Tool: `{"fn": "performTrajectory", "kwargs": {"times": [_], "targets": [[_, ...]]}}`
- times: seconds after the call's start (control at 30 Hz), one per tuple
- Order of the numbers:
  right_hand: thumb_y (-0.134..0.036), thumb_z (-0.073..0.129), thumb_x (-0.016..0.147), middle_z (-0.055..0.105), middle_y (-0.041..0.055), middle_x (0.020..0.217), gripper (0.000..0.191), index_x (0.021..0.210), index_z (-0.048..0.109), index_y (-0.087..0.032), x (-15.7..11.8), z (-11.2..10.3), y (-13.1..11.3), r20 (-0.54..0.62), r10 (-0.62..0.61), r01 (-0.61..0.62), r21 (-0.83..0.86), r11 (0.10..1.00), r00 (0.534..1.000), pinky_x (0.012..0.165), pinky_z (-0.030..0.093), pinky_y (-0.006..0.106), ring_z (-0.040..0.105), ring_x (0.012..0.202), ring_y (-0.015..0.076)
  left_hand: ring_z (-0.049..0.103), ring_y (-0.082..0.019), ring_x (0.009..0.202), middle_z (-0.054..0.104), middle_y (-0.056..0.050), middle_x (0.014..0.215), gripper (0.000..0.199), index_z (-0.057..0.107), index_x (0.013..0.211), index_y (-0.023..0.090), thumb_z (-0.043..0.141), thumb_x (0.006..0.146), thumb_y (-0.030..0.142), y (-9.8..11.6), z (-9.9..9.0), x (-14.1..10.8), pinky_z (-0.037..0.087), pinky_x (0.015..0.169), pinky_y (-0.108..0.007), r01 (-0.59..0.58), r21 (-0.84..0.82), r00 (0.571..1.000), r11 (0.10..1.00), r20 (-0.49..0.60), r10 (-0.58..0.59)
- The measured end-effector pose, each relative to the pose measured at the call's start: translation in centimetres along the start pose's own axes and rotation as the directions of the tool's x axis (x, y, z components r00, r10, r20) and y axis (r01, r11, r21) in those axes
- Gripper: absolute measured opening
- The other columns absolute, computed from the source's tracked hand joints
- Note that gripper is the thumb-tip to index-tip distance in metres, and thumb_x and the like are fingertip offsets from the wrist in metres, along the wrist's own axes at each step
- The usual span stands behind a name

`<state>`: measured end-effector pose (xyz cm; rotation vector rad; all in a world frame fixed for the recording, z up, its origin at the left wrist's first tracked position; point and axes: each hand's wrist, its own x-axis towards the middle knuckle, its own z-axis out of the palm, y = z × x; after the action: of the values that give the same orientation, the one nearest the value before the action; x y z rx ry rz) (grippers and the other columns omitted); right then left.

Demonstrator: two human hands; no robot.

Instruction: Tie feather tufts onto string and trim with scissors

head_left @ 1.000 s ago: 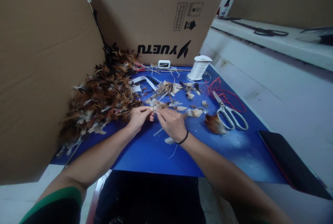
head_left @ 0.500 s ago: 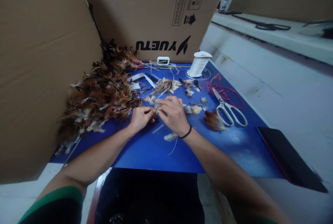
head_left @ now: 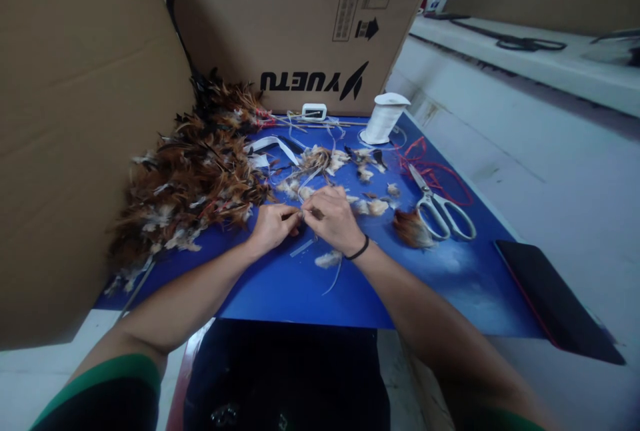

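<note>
My left hand (head_left: 275, 225) is closed in a pinch, its thumb and forefinger almost touching the fingertips of my right hand (head_left: 334, 219). My right hand is pinched too, with a black band round the wrist. Whatever lies between the fingertips is too small and hidden to make out. A thin translucent strip (head_left: 309, 179) runs down to the fingers of my right hand from a clump of pale feathers (head_left: 320, 159). Below the hands lie a short clear strip (head_left: 302, 248) and a whitish feather tuft (head_left: 328, 259).
Brown feather bundles (head_left: 200, 177) heap along the left. Scissors (head_left: 440, 211) lie at right beside a brown feather tuft (head_left: 411, 228) and red string (head_left: 450, 181). A white spool (head_left: 384, 121) stands at the back before a cardboard box (head_left: 300, 24). A dark phone (head_left: 555, 297) lies at the right edge.
The view has shifted slightly. Both hands stay pinched together at nearly the same spot, with small shifts of the fingers.
</note>
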<state>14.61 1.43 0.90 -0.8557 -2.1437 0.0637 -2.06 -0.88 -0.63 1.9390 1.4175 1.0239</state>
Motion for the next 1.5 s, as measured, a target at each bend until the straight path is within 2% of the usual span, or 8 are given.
{"fn": "performTrajectory", "kwargs": {"times": [0.23,0.4,0.5,0.63,0.8,1.03,1.3,1.5], "targets": [[-0.011,0.058,0.077,0.068,0.0018,0.072,0.014,0.066,0.058,-0.02,-0.1,0.2,0.1,-0.043,-0.013,0.014,0.013,1.0,0.999,0.078,0.037,0.034,0.06,0.079,0.0181,0.062,-0.011,0.048,0.066,0.002,0.052,0.021,0.072,0.072,0.016,0.055,0.083,0.023,0.3,0.0,0.0,0.045,0.055,-0.019,0.091,-0.053,0.996,0.994,0.023,-0.09],[-0.01,0.056,0.077,0.068,0.0028,0.071,0.015,0.066,0.057,-0.019,-0.3,0.4,-0.1,-0.013,0.002,-0.001,0.039,0.999,1.0,0.076,0.041,0.032,0.062,0.075,0.0176,0.062,-0.011,0.048,0.066,0.001,0.052,0.02,0.073,0.075,0.016,0.056,0.082,0.023,0.1,0.1,-0.1,0.046,0.052,-0.019,0.15,-0.117,0.989,0.982,0.015,-0.149],[-0.009,0.054,0.076,0.068,0.0024,0.072,0.014,0.068,0.059,-0.019,-0.4,0.5,-0.3,0.006,0.094,-0.094,0.12,0.988,0.996,0.071,0.044,0.028,0.062,0.07,0.0153,0.062,-0.011,0.047,0.066,0.001,0.052,0.018,0.073,0.078,0.016,0.057,0.081,0.023,0.1,0.3,-0.1,0.046,0.051,-0.019,0.191,-0.148,0.982,0.97,0.015,-0.191],[-0.012,0.056,0.074,0.067,0.0002,0.068,0.011,0.068,0.061,-0.019,-0.5,0.6,-0.3,0.063,0.255,-0.263,0.237,0.935,0.965,0.062,0.044,0.023,0.06,0.062,0.0123,0.062,-0.011,0.046,0.065,0.001,0.052,0.016,0.071,0.072,0.014,0.058,0.08,0.022,0.1,0.4,0.0,0.046,0.049,-0.018,0.258,-0.193,0.966,0.947,0.044,-0.254],[-0.015,0.058,0.072,0.065,-0.0007,0.065,0.008,0.066,0.061,-0.018,-0.3,0.5,0.1,0.133,0.34,-0.364,0.31,0.878,0.931,0.06,0.043,0.023,0.058,0.058,0.011,0.061,-0.011,0.044,0.064,0.0,0.05,0.018,0.067,0.067,0.013,0.058,0.08,0.02,0.2,0.2,0.2,0.047,0.047,-0.019,0.317,-0.254,0.948,0.914,0.088,-0.304],[-0.017,0.059,0.069,0.065,-0.0009,0.063,0.005,0.065,0.062,-0.018,-0.3,0.6,0.4,0.19,0.389,-0.431,0.318,0.844,0.901,0.059,0.043,0.023,0.059,0.059,0.0119,0.059,-0.009,0.042,0.063,0.001,0.049,0.017,0.067,0.065,0.014,0.057,0.079,0.018,0.9,-0.1,0.3,0.045,0.046,-0.017,0.314,-0.184,0.949,0.931,0.084,-0.304],[-0.019,0.061,0.067,0.064,0.0005,0.06,0.004,0.063,0.061,-0.017,-0.3,0.6,0.6,0.221,0.441,-0.492,0.333,0.804,0.87,0.056,0.042,0.024,0.058,0.057,0.0125,0.06,-0.01,0.043,0.064,0.002,0.055,0.008,0.065,0.077,0.015,0.058,0.076,0.019,0.1,0.5,0.3,0.048,0.046,-0.019,0.297,-0.268,0.955,0.916,0.08,-0.286],[-0.02,0.063,0.064,0.064,0.0014,0.059,0.005,0.063,0.061,-0.016,-0.3,0.9,0.9,0.266,0.51,-0.574,0.407,0.71,0.818,0.048,0.041,0.023,0.057,0.052,0.0119,0.061,-0.01,0.046,0.063,0.002,0.057,0.011,0.065,0.079,0.016,0.056,0.078,0.022,0.1,0.2,0.1,0.047,0.049,-0.018,0.221,-0.149,0.974,0.964,0.083,-0.21]]}}
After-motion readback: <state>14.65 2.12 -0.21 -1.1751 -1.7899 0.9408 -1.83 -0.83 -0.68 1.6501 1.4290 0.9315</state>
